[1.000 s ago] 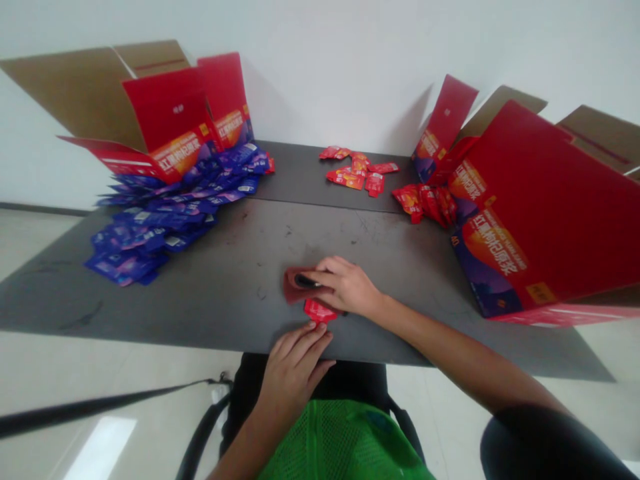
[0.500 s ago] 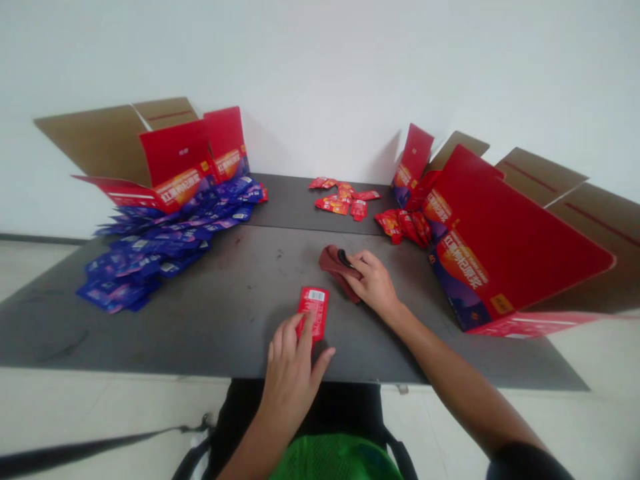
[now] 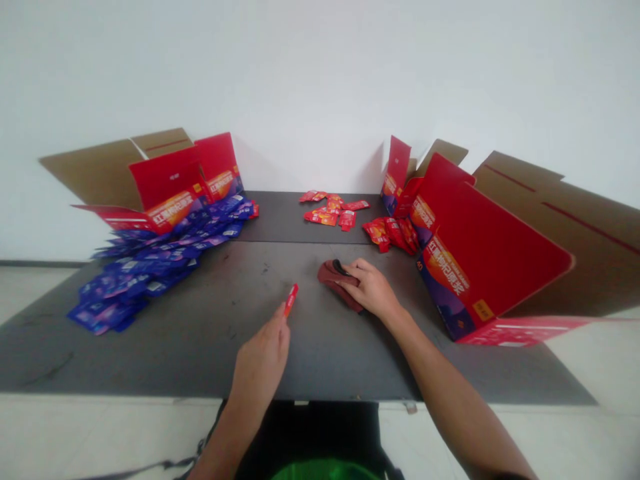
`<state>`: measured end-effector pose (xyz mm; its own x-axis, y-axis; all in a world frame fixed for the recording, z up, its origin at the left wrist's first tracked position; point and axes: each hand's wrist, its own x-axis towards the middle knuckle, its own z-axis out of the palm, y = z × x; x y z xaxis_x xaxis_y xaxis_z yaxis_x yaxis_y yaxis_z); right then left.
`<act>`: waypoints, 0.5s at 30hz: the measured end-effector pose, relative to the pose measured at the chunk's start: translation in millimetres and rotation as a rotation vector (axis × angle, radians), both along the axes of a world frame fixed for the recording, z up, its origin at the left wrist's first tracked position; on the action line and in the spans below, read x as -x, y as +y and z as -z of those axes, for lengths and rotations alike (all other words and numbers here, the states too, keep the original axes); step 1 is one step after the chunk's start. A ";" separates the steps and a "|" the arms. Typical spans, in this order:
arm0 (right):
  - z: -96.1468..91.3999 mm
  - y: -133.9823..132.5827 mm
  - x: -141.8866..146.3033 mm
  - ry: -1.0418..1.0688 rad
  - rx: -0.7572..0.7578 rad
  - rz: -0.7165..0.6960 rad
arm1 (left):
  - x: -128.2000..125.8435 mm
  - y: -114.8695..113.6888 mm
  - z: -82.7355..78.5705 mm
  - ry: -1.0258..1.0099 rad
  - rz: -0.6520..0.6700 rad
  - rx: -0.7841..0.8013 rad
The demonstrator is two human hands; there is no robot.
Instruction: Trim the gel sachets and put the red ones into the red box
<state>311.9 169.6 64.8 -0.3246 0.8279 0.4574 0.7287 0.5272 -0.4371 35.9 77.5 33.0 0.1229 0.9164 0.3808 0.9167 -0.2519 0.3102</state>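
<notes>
My left hand (image 3: 263, 357) is closed on a small red sachet (image 3: 291, 299), holding it edge-on a little above the dark table (image 3: 210, 333). My right hand (image 3: 370, 290) rests on a dark red cloth (image 3: 334, 276) with a black object (image 3: 341, 268) at its far edge; the fingers curl over them. Several loose red sachets (image 3: 330, 208) lie at the far middle of the table, and more red sachets (image 3: 393, 233) spill beside the right box.
A heap of blue sachets (image 3: 155, 263) spreads over the left side, below an open red and brown carton (image 3: 150, 180). A large open red carton (image 3: 480, 260) lies on its side at the right. A white wall stands behind.
My left hand lifted the red sachet off the table and turned it edge-on, moving left. My right hand slid the cloth away toward the far right. The camera view tilted upward.
</notes>
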 end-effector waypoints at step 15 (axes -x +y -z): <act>3.3 -2.2 2.5 -0.190 0.095 -0.091 | -151.6 167.9 -84.9 -1.236 0.164 0.523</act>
